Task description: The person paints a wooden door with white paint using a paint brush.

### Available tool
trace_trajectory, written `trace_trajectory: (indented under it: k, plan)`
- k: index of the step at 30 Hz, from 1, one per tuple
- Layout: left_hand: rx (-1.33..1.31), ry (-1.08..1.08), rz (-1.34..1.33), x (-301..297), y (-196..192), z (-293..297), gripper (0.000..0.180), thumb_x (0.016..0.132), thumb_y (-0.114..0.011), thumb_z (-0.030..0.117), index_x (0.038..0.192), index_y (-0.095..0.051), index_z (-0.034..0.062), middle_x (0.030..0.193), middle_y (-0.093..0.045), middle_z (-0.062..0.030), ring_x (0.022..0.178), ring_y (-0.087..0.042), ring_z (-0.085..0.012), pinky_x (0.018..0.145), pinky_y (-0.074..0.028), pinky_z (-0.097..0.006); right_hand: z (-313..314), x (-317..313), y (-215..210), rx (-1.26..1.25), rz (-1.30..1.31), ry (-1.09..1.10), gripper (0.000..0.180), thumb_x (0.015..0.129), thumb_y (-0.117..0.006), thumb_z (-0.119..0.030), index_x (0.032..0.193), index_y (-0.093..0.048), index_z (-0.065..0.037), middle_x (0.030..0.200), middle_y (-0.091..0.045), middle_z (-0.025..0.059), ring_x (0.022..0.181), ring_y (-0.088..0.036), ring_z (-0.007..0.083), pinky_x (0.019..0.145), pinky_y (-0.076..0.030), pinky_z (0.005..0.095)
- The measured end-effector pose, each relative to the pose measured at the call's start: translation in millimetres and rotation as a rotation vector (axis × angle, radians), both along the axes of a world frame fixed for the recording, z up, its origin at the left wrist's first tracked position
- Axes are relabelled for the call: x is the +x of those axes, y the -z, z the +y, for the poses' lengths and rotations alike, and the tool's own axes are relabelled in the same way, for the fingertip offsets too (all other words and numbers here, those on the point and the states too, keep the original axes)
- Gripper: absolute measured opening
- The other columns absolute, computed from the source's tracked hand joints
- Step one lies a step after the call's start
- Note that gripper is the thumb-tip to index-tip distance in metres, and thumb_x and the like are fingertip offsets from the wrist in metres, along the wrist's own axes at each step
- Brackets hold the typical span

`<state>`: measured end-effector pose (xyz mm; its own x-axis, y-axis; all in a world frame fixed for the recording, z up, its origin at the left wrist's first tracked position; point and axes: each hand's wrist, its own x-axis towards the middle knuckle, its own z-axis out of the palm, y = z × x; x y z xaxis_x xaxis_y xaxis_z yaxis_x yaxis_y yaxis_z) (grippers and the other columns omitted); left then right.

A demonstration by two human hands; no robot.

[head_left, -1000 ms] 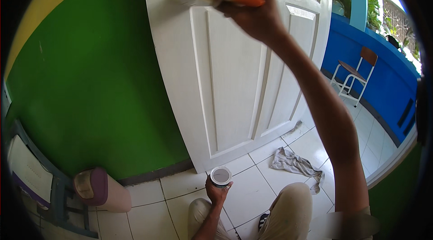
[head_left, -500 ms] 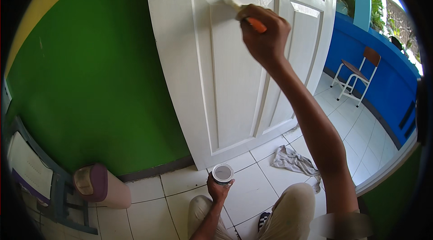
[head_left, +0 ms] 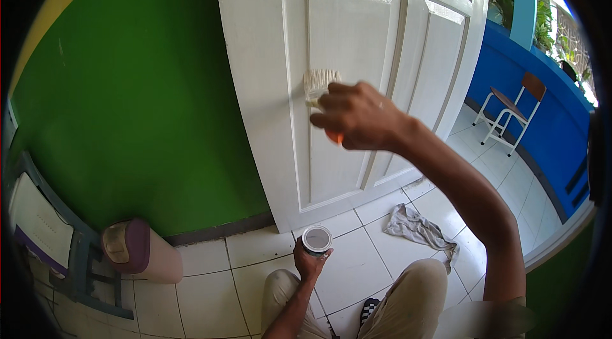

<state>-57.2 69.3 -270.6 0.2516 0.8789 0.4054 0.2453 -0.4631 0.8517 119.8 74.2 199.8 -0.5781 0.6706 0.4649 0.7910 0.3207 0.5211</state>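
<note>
Gripped in my right hand (head_left: 360, 116) is a paintbrush (head_left: 320, 84) with an orange handle end. Its pale, paint-coated bristles point upward against the left part of a raised panel on the white door (head_left: 255, 84); whether they press on the surface is hard to tell. Low down, between my knees and the door's bottom edge, my left hand (head_left: 310, 261) is wrapped round a small paint can (head_left: 317, 239). The can is open at the top and holds greyish-white paint.
A crumpled grey rag (head_left: 417, 230) lies on the tiled floor to the right. Left of the door stand a pink bin (head_left: 153, 253) and a dark-framed chair (head_left: 80, 262) by the green wall (head_left: 146, 96). Beyond the door is a brown-and-white chair (head_left: 513, 112) beside a blue wall.
My right hand has brought the brush down from the panel's top to its middle, and the bristles have turned upward. My left hand still holds the can. The view has shifted slightly.
</note>
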Motion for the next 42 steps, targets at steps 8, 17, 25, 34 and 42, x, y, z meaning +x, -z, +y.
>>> trace_trajectory:
  k: [8, 17, 25, 34, 42]
  plan:
    - [0.023, 0.006, -0.020, 5, -2, -2, 0.086, 0.058, -0.104, 0.037, 0.125, -0.061, 0.0053, 0.117, -0.069, -0.0145, 0.109, -0.066, -0.0385, 0.095, -0.053, -0.048, 10, 7, -112, 0.568, 0.275, -0.203, 0.011, 0.084, -0.077, 0.001, 0.088, -0.077, -0.009, 0.090, -0.077, 0.0070, 0.084, -0.076, 0.0184, 0.069, -0.062, 0.0317]
    - [-0.021, -0.003, -0.051, -1, -4, 4, 0.088, 0.056, -0.105, 0.035, 0.127, -0.060, 0.0057, 0.118, -0.069, -0.0139, 0.109, -0.066, -0.0378, 0.096, -0.054, -0.047, 1, 8, 163, 0.124, -0.126, -0.050, 0.029, 0.080, -0.074, -0.033, 0.087, -0.059, -0.009, 0.115, -0.070, 0.0248, 0.112, -0.065, 0.0338, 0.076, -0.067, 0.0348]
    - [-0.058, 0.004, -0.060, -6, 8, 6, 0.091, 0.057, -0.104, 0.037, 0.129, -0.060, 0.0046, 0.121, -0.069, -0.0145, 0.111, -0.066, -0.0378, 0.097, -0.054, -0.047, 4, 17, 90, -0.065, 0.516, -0.213, 0.019, 0.073, -0.075, 0.000, 0.090, -0.074, -0.010, 0.083, -0.072, 0.0073, 0.080, -0.069, 0.0271, 0.065, -0.059, 0.0411]
    - [-0.075, 0.014, 0.036, 1, 12, 4, 0.097, 0.056, -0.105, 0.037, 0.134, -0.057, 0.0035, 0.125, -0.067, -0.0161, 0.116, -0.063, -0.0388, 0.101, -0.052, -0.049, -25, 83, -181, 0.494, 1.204, -0.133, 0.007, 0.089, -0.070, 0.000, 0.084, -0.073, -0.004, 0.083, -0.074, 0.0082, 0.069, -0.074, 0.0240, 0.056, -0.066, 0.0336]
    - [-0.076, 0.028, -0.022, 1, 17, 7, 0.096, 0.056, -0.105, 0.035, 0.134, -0.057, 0.0028, 0.125, -0.067, -0.0167, 0.115, -0.064, -0.0387, 0.100, -0.052, -0.048, -49, 198, -33, 0.591, 1.929, -0.190, 0.027, 0.090, -0.067, 0.002, 0.116, -0.066, 0.006, 0.104, -0.075, 0.0219, 0.089, -0.079, 0.0344, 0.080, -0.068, 0.0445]
